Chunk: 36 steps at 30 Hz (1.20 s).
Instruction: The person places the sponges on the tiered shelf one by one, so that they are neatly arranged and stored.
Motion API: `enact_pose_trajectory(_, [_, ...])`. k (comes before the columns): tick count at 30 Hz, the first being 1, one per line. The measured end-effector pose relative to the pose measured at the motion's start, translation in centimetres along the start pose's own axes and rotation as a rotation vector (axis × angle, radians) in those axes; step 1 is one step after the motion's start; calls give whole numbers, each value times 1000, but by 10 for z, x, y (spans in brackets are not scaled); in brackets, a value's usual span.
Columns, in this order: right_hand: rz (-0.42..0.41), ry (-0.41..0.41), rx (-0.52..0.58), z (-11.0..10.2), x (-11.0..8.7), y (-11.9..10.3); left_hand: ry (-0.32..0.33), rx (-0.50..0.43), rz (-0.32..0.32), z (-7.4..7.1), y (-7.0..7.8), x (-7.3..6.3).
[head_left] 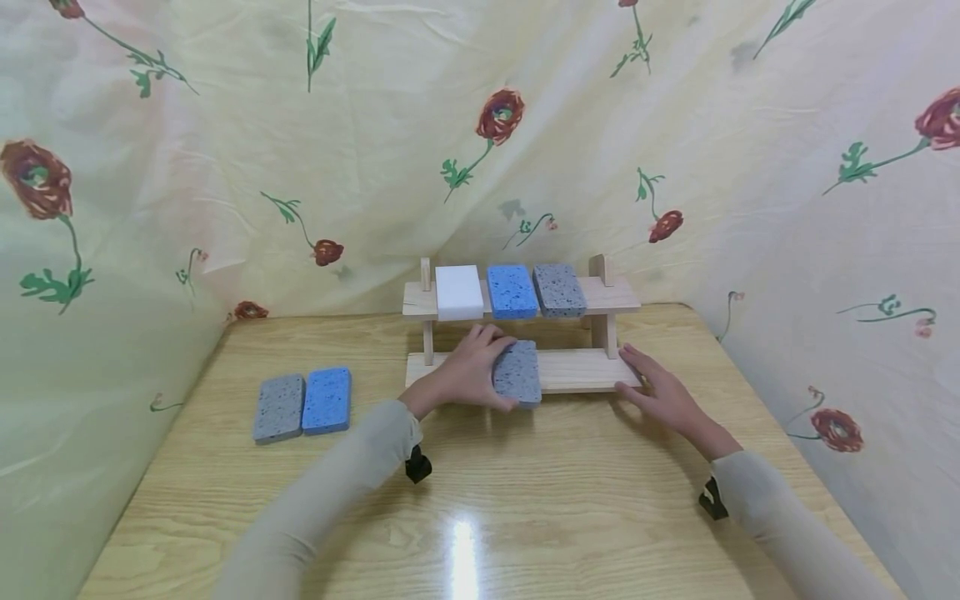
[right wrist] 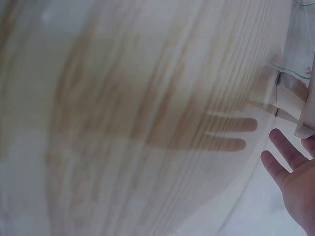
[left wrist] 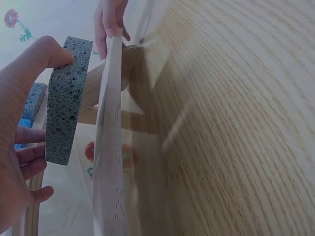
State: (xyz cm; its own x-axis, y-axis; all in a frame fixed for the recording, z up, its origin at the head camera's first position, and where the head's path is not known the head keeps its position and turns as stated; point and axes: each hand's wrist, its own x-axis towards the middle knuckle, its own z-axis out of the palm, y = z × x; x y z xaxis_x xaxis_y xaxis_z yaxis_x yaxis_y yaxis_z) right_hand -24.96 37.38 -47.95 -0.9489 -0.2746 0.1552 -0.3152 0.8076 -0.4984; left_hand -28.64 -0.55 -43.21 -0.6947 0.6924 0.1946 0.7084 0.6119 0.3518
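Note:
My left hand (head_left: 468,371) holds a grey speckled sponge (head_left: 519,375) by its edges, thumb on the near edge and fingers on the far one. In the head view the sponge overlaps the lower board of a small two-tier wooden shelf (head_left: 581,371); the left wrist view shows a gap between sponge (left wrist: 66,103) and board (left wrist: 110,147). At the lower board's right end, my right hand (head_left: 666,402) grips the wood, thumb at the front and fingers behind. On the upper board are a white sponge (head_left: 459,293), a blue sponge (head_left: 512,292) and another grey sponge (head_left: 558,290).
Left of the shelf, a grey sponge (head_left: 280,408) and a blue sponge (head_left: 327,402) lie side by side on the wooden table (head_left: 570,500). Behind the shelf hangs a flowered cloth (head_left: 375,167), which also borders the table on both sides.

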Motion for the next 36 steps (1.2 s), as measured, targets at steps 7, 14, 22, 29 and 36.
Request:
enact_pose_trajectory(7, [-8,17,7,2,0,1,1,4,-4,2,5,6])
enact_pose_trajectory(14, [-12,26,14,3,0,3,6,15,-12,5,9,11])
enact_pose_trajectory(22, [-1,17,10,2,-1,2,19,30,-31,11,13,17])
enact_pose_trajectory(29, [10,8,10,1,-2,-1,47,67,-31,17,15,24])
enact_pose_trajectory(36, [-4,21,8,3,-1,2,52,101,-55,22,22,29])
